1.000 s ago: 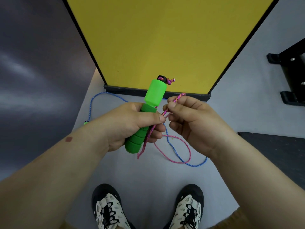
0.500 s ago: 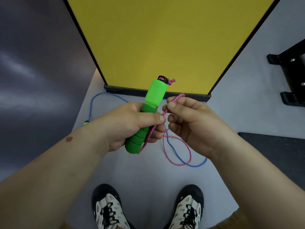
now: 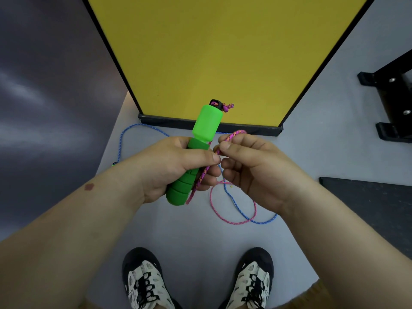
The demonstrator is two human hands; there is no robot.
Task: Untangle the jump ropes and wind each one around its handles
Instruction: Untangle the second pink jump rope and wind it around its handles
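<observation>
A person's left hand grips a green foam jump-rope handle, fingers wrapped round it, while the right hand pinches the pink braided rope just beside the left thumb. The rope looks light and limp, best held close to the handle; its slack loops below the fingers, crossing a blue rope on the floor.

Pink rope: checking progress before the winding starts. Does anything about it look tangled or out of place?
Yes. On the floor, the pink rope loops across the blue rope, so the two still overlap there. The left hand grips the green handle; the right hand pinches the pink rope beside it.
</observation>
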